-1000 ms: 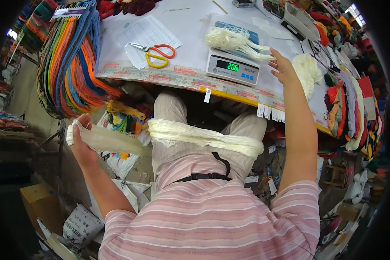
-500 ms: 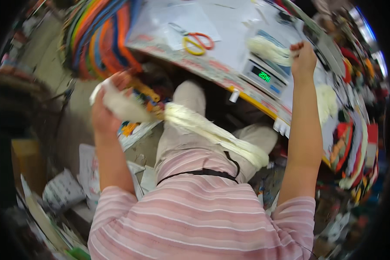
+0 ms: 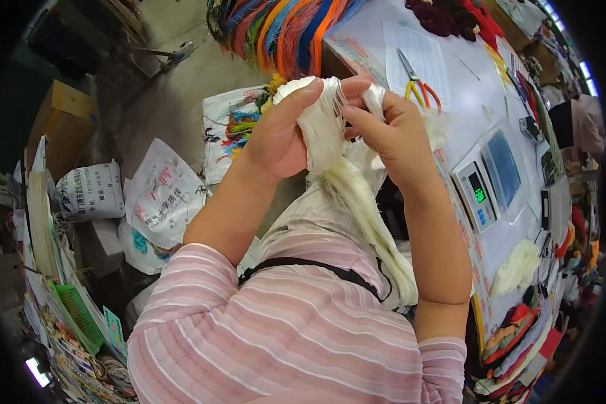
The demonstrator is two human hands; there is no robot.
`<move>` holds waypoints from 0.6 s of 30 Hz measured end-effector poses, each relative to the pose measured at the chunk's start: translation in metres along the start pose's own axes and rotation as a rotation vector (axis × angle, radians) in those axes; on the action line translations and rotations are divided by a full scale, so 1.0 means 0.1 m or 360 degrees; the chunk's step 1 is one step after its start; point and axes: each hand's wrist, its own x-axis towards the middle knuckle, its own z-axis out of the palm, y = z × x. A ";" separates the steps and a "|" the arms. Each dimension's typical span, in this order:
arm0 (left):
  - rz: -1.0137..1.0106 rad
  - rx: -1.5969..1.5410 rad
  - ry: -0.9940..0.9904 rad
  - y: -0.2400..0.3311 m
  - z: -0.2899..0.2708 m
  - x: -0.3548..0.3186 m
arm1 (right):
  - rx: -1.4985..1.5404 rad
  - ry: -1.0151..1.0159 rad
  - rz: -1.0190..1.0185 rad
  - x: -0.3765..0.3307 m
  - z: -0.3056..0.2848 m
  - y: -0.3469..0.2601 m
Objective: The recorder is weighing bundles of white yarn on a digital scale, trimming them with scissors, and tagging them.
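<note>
Above my lap, my left hand (image 3: 281, 131) is closed around a bundle of white thread (image 3: 323, 131), which drapes over its fingers. Close beside it, my right hand (image 3: 392, 135) pinches a loop of the same white thread between thumb and fingers, and loose strands stretch between the two hands. Below them a long cream skein of thread (image 3: 360, 202) lies across my lap and trails down toward my right side. Whether the bundle joins this skein is hard to tell.
On the table at right stand a digital scale (image 3: 475, 195) with a lit green display, a clear-and-blue tray (image 3: 503, 165), a cream thread bundle (image 3: 516, 268) and scissors (image 3: 416, 84). Colourful thread hanks (image 3: 276, 34) hang at the far edge. White sacks (image 3: 165, 195) and a cardboard box (image 3: 62, 124) stand left.
My right hand has come from the scale to meet my left hand, and the cream thread is off the scale. My left hand has moved right. The view has shifted left.
</note>
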 end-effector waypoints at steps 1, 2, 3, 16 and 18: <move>-0.0018 0.0043 -0.0015 0.01 -0.02 -0.01 | -0.0013 0.0010 0.0077 -0.02 -0.01 -0.03; -0.0041 0.0087 -0.0038 0.01 -0.03 0.00 | -0.0019 0.0013 0.0085 -0.03 -0.02 0.00; -0.0041 0.0078 -0.0036 0.01 -0.03 0.00 | 0.0041 0.0013 0.0038 -0.04 -0.04 0.05; -0.0037 0.0082 0.0019 0.05 -0.03 -0.05 | 0.0357 0.0022 0.0009 -0.13 0.01 0.06; -0.0030 0.0067 0.0026 0.05 -0.01 -0.05 | 0.0343 0.0096 0.0039 -0.12 0.00 0.05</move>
